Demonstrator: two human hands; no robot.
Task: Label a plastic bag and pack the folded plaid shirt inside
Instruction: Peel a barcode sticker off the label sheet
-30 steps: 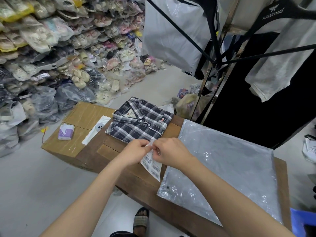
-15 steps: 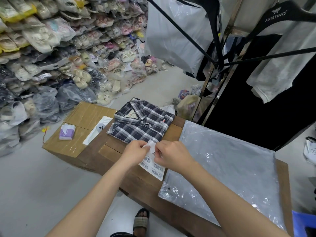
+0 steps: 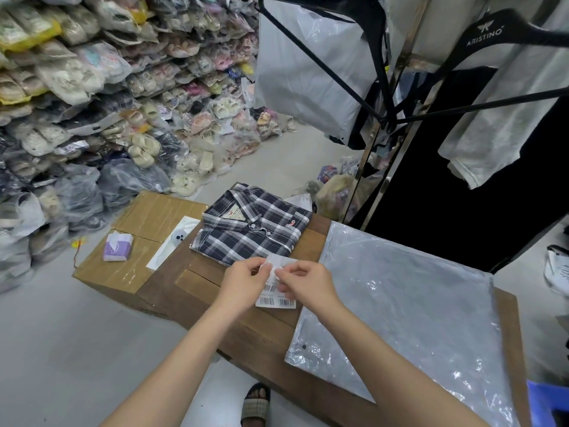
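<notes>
A folded dark plaid shirt (image 3: 251, 228) lies on a brown cardboard box (image 3: 234, 315). To its right a clear plastic bag (image 3: 409, 306) lies flat on the same box. Just in front of the shirt, my left hand (image 3: 243, 280) and my right hand (image 3: 306, 282) both pinch a white barcode label sheet (image 3: 275, 298) above the box. The sheet's top part is curled up between my fingers, and its barcoded lower part hangs toward me.
A lower taped box (image 3: 123, 251) on the left carries a purple tissue pack (image 3: 117, 246) and a white strip (image 3: 172, 241). Bagged shoes (image 3: 123, 103) are piled along the left wall. A clothes rack (image 3: 391, 118) with hangers stands behind the boxes. A sandalled foot (image 3: 255, 405) is on the floor below.
The label sheet has turned from hanging slantwise to lying nearly level between my hands. Its top edge has curled up as my fingers pull apart.
</notes>
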